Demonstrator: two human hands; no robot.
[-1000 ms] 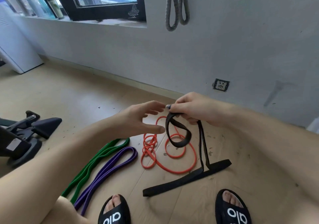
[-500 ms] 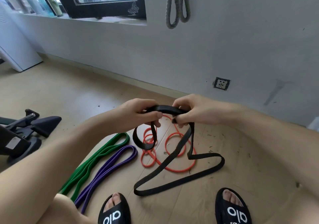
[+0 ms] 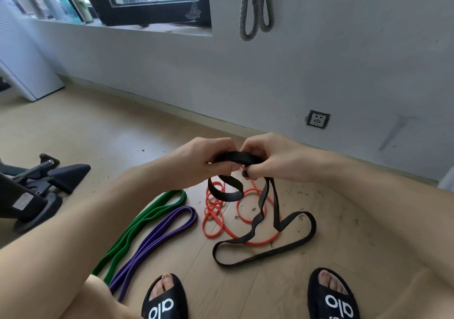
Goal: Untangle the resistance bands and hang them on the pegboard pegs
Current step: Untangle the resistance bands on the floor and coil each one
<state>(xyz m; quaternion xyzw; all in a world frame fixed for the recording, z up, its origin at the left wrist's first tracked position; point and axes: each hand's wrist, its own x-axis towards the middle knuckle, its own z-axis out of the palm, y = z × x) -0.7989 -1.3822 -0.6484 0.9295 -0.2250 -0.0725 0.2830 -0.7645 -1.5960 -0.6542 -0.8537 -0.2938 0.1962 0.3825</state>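
Both hands hold a black resistance band [image 3: 266, 253] above the floor. My left hand [image 3: 204, 159] grips its top section from the left, and my right hand [image 3: 269, 158] pinches it from the right, close together. One small black loop hangs under my hands and a long loop trails onto the floor. Beneath it lies a tangled orange band [image 3: 216, 216]. A green band [image 3: 147, 216] and a purple band [image 3: 157, 236] lie side by side to the left. A grey band [image 3: 255, 6] hangs on the wall above; its peg is out of view.
My two feet in black slides [image 3: 164, 301] stand at the bottom edge. Black exercise equipment [image 3: 36, 191] sits on the floor at left. A white appliance [image 3: 24, 65] stands at far left, bottles line the window sill [image 3: 157, 30], and a wall socket [image 3: 318, 119] sits low right.
My left hand went from open beside the band to gripping it. Both hands drew closer together, and the black band's floor loop shifted and spread rightward.
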